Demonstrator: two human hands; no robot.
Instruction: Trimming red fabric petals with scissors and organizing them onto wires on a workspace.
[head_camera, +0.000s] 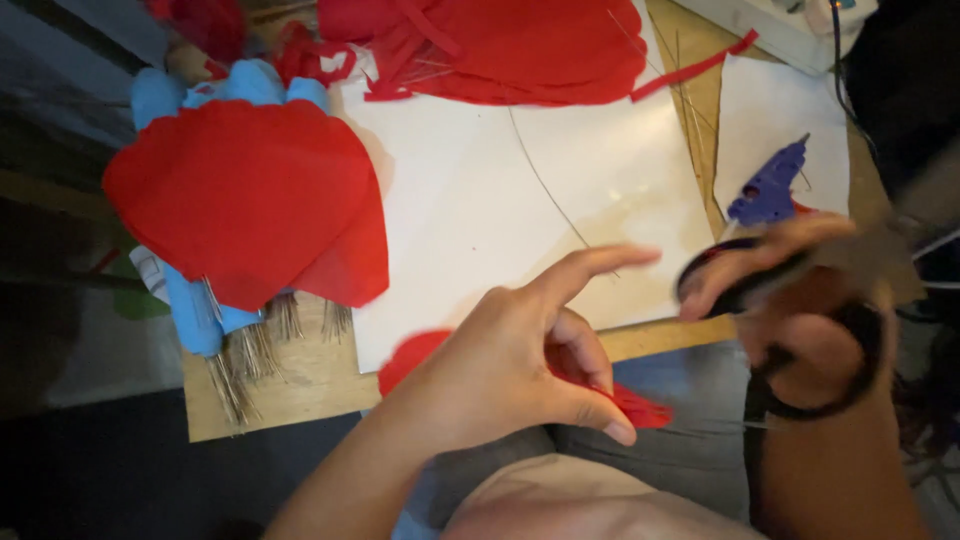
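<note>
A white sheet (470, 200) is lying on the wooden counter (300, 385), with red cut pieces (245, 195) on its left and more red scraps (520, 45) at the far edge. A blue glue gun (770, 185) is resting at the right. The left hand (520, 365) is pinching a thin red piece (630, 405) near the lap. The right hand (800, 310), blurred, is gripping black scissors (840, 350). The hands are apart.
</note>
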